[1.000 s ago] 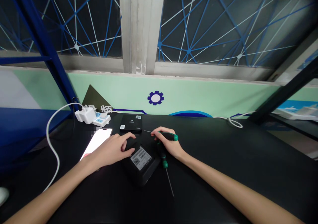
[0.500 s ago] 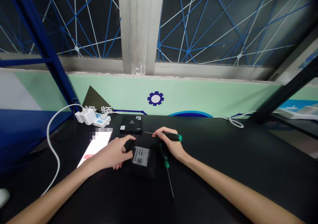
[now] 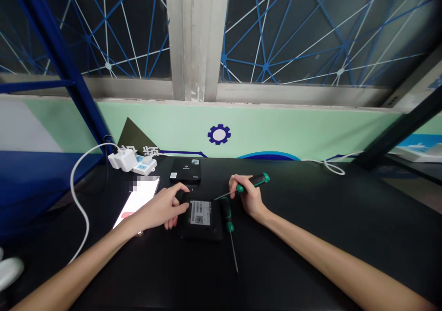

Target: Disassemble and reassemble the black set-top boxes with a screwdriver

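A black set-top box (image 3: 214, 226) lies flat on the black table, its white printed label (image 3: 200, 213) facing up. My left hand (image 3: 169, 207) grips the box at its left side, thumb near the label and index finger stretched along the far corner. My right hand (image 3: 250, 196) is closed around a green-and-black screwdriver (image 3: 258, 180), tilted with its thin shaft pointing left and down to the box's far right corner. Whether the tip touches is unclear. A second green-and-black screwdriver (image 3: 228, 216) lies just right of the box, tip toward me.
Another black box (image 3: 185, 170) stands behind, near the wall. A phone with a bright screen (image 3: 140, 200) lies left, beneath my left forearm. White plugs sit in a power strip (image 3: 144, 165) at the back left. A white cable (image 3: 74, 200) loops down the left side.
My right hand has shifted right and tilted the screwdriver, its tip now lower at the box's far right corner. The box has turned slightly under my left hand. The view has shifted a little.
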Demonstrator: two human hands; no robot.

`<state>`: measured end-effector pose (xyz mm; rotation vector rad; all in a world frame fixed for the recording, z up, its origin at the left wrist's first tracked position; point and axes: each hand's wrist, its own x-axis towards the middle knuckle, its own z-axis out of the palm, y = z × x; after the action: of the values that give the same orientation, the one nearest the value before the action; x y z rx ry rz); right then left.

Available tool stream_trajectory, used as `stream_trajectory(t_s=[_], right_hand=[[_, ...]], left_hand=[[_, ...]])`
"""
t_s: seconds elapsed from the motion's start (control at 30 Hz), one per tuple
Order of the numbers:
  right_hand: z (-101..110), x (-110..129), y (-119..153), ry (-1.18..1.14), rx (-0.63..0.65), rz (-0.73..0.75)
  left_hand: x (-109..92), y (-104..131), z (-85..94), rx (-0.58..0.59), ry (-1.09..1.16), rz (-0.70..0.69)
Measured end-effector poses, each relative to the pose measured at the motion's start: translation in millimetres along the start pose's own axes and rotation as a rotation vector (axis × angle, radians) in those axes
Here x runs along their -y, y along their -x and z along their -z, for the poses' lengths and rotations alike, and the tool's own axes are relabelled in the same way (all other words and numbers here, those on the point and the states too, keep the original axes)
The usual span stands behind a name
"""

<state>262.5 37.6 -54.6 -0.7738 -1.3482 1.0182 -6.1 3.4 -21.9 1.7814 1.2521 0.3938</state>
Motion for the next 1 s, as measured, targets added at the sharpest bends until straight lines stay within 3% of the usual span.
stream_trajectory(t_s=[0.3, 0.5, 0.8, 1.0], right_hand=[[-8, 18, -2, 0.062, 0.03, -0.062], [-14, 15, -4, 0.052, -0.027, -0.047], [-17, 20, -1, 0.029, 0.085, -0.093], [-22, 20, 2, -0.044, 0.067, -0.107]], left_hand=[[1, -2, -1.4, 0.021, 0.04, -0.006], [5, -5, -1.6, -0.025, -0.006, -0.038], [7, -7, -1.1, -0.023, -0.034, -0.045], [9, -9, -1.8, -0.046, -0.037, -0.06]])
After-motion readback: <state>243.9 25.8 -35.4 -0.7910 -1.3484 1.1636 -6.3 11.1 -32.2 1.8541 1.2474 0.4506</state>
